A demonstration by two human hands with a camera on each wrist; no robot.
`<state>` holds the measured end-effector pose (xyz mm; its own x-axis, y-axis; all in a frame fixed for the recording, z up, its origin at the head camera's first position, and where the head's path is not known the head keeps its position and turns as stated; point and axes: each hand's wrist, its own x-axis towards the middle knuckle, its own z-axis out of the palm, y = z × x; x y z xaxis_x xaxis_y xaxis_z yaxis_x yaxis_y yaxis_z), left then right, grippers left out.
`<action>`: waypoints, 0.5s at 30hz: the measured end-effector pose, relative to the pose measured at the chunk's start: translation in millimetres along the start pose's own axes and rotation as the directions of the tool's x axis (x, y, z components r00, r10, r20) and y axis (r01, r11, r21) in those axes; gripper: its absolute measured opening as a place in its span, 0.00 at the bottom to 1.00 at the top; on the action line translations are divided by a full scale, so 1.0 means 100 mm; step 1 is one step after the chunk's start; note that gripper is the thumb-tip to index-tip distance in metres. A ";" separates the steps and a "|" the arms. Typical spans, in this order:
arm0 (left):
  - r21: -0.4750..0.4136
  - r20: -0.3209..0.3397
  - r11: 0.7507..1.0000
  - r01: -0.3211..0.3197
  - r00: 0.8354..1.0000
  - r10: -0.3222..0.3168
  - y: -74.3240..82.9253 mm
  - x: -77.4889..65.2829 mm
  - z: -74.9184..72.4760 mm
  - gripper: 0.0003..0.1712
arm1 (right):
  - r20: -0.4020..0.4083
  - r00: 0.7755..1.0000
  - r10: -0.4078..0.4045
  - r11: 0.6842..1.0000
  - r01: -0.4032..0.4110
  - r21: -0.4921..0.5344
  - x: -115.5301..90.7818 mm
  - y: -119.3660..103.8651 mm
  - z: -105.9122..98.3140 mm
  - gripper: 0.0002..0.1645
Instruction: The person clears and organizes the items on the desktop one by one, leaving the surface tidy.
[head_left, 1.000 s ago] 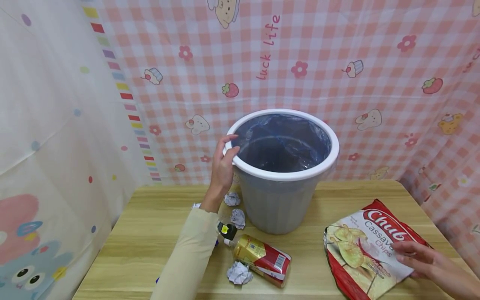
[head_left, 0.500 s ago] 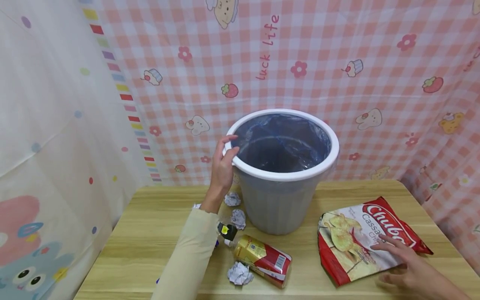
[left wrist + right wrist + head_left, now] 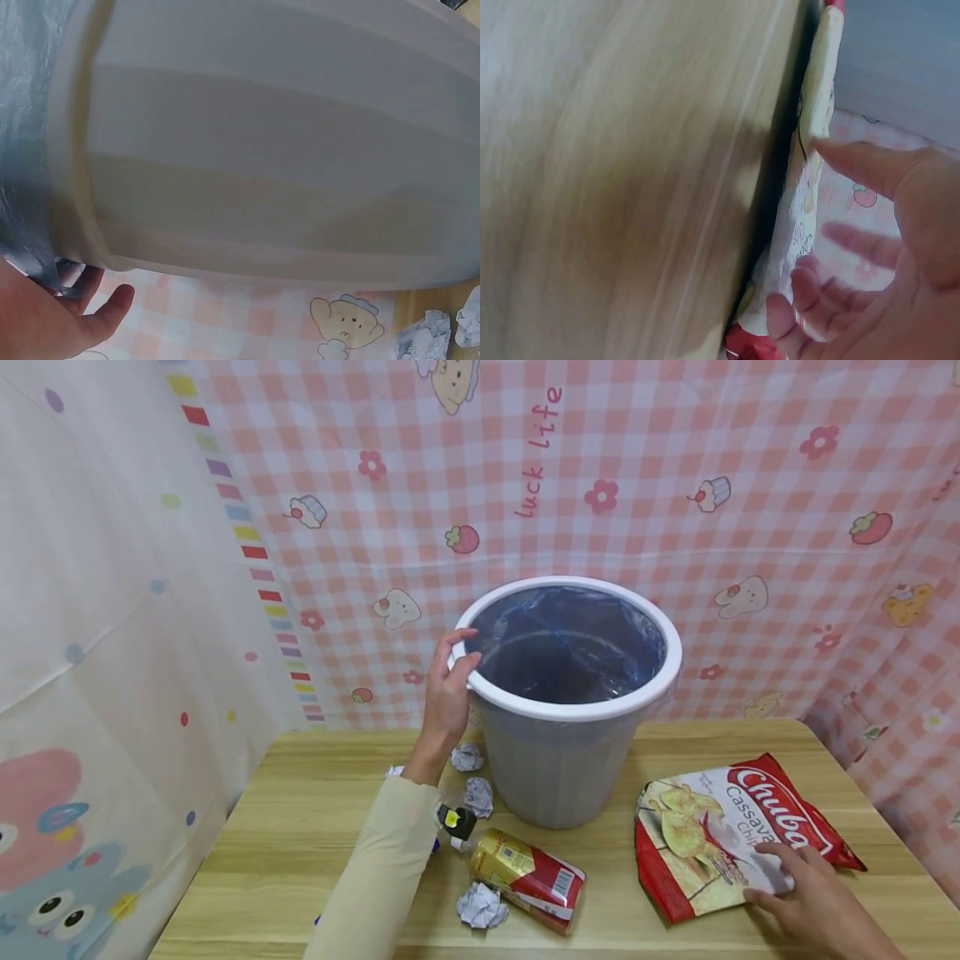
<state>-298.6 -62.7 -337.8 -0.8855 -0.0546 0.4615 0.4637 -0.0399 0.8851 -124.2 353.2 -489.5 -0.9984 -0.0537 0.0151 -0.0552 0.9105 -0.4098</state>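
Lining the bin (image 3: 558,777) — bluish plastic (image 3: 566,643)

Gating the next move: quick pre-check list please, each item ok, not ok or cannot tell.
1. Trash bin upright: ok.
2. Left hand on white rim: ok, holding it.
3. Plastic liner in place: ok, lines the opening.
4. Grip on Chuba cassava chips bag: not ok, right hand touches it, fingers not closed round it.
5. Red-and-gold bottle apart from bag: ok.
6. Bin already empty: cannot tell, bottom dark.
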 end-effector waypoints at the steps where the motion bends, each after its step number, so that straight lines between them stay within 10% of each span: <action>1: 0.002 0.001 1.000 0.000 1.000 0.000 0.00 0.00 0.00 0.22 | 0.030 0.999 0.039 0.999 -0.040 0.019 0.00 0.00 -0.01 0.40; 15: 0.017 0.012 1.000 0.002 1.000 -0.003 0.01 0.00 -0.01 0.23 | 0.314 0.892 0.325 0.890 -0.400 0.217 -0.03 -0.06 0.00 0.60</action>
<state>-297.6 -63.8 -336.9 -0.8870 -0.0422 0.4598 0.4610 -0.0227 0.8871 -121.1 348.4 -487.0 -0.9061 0.1188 -0.4061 0.3523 0.7435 -0.5684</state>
